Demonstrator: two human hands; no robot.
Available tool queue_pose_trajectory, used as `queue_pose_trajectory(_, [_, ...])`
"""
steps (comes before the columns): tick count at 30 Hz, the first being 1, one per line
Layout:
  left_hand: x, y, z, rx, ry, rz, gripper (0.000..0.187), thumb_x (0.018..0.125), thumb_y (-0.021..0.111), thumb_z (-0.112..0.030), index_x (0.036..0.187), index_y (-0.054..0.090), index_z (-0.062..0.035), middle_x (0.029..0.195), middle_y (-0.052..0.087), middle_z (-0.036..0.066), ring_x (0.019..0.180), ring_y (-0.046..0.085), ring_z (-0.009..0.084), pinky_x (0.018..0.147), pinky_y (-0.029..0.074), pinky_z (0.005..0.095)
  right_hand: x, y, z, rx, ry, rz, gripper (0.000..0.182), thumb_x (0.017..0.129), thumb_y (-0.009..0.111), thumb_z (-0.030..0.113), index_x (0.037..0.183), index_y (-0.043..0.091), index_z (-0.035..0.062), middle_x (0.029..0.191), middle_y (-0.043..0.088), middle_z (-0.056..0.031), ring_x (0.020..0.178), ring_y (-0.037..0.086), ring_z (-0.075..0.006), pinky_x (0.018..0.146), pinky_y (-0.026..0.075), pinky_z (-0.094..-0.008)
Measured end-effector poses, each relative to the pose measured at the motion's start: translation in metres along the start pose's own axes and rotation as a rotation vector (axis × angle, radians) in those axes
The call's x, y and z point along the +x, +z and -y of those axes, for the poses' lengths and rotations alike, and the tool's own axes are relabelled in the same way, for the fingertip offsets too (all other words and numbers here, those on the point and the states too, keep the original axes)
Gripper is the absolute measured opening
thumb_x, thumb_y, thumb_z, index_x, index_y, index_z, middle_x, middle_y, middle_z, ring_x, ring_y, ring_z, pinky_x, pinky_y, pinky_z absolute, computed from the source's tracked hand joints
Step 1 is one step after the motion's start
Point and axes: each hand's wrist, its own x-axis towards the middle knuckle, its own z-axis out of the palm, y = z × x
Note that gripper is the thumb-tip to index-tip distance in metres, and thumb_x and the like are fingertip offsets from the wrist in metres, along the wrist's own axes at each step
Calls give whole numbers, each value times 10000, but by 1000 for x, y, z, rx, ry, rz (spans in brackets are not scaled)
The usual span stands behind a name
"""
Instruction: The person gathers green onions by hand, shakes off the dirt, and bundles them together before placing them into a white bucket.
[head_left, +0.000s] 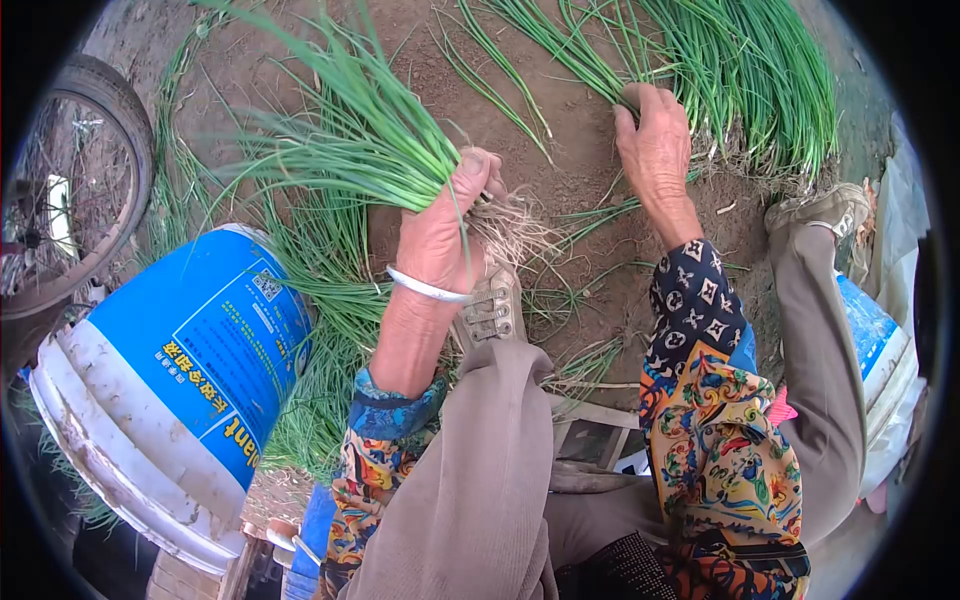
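My left hand is closed round a bunch of spring onions. Their green leaves fan out to the upper left, and pale, stringy roots hang out on the other side of the fist. A white bangle circles that wrist. Farther right, my right hand pinches the lower ends of some spring onions lying on the soil; its fingertips are partly hidden. Beside it lies a thick pile of spring onions, roots toward me. A few loose stalks rest between the hands.
On the left, a blue and white bucket stands near a bicycle wheel. More loose green stalks cover the ground beside the bucket. My shoes rest on bare soil. Another blue-white bucket is at right.
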Motion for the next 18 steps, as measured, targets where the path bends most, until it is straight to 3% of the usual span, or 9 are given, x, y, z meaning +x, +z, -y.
queue_pose_trajectory(4, [2, -6, 6, 126, 3, -53, 196, 877, 658, -232, 912, 598, -49, 778, 563, 16, 733, 536, 115, 667, 465, 263, 9, -12, 1, -6, 200, 323, 195, 813, 637, 155, 933, 611, 3, 874, 642, -134, 793, 621, -272, 725, 496, -408])
queue_pose_trajectory(7, [2, -7, 2, 136, -2, -50, 195, 872, 663, -229, 904, 604, -45, 781, 573, 20, 738, 542, 118, 669, 469, 260, 7, -23, 5, 209, 317, 416, 230, 796, 665, 173, 934, 619, -4, 807, 647, -92, 717, 625, -221, 688, 505, -376])
queue_pose_trajectory(8, [1, -10, 2, 117, -14, -56, 189, 860, 677, -215, 907, 619, -41, 806, 597, 27, 752, 550, 119, 694, 459, 264, 1, -22, 1, 462, 386, 416, 224, 810, 686, 216, 914, 635, 24, 781, 629, -40, 632, 570, -126, 623, 490, -302])
queue_pose_trajectory(11, [3, -15, 5, 81, -51, -51, 192, 831, 710, -191, 919, 650, -31, 861, 646, 42, 782, 565, 122, 744, 440, 273, -11, -25, -6, 1002, 609, 525, 222, 830, 690, 265, 899, 643, 60, 776, 614, -1, 564, 488, -60, 551, 454, -223])
queue_pose_trajectory(12, [3, -15, 6, 86, -62, -52, 202, 827, 715, -194, 926, 652, -29, 865, 647, 43, 784, 566, 123, 745, 440, 273, -16, -24, -4, 1101, 627, 547, 190, 878, 643, 271, 914, 623, 86, 795, 629, -8, 529, 441, -36, 489, 417, -177])
queue_pose_trajectory(15, [4, -15, 11, 174, -32, -58, 239, 832, 706, -200, 973, 649, -16, 842, 624, 38, 793, 559, 126, 723, 456, 269, -18, -27, 2, 1245, 682, 651, 130, 923, 594, 222, 977, 580, 104, 821, 625, 3, 637, 518, -20, 509, 401, -160])
queue_pose_trajectory(16, [4, -14, 11, 216, -9, -63, 253, 836, 699, -202, 994, 646, -11, 829, 612, 36, 797, 555, 127, 711, 464, 267, -20, -30, 8, 1199, 704, 650, 132, 941, 557, 199, 1017, 553, 92, 867, 642, -25, 710, 591, -53, 516, 426, -157])
queue_pose_trajectory(18, [2, -13, 9, 269, 32, -61, 261, 827, 706, -189, 1007, 649, -8, 840, 616, 38, 811, 551, 126, 729, 458, 270, -23, -29, 12, 1213, 674, 663, 141, 943, 549, 193, 1027, 544, 81, 892, 642, -37, 756, 616, -79, 530, 448, -161])
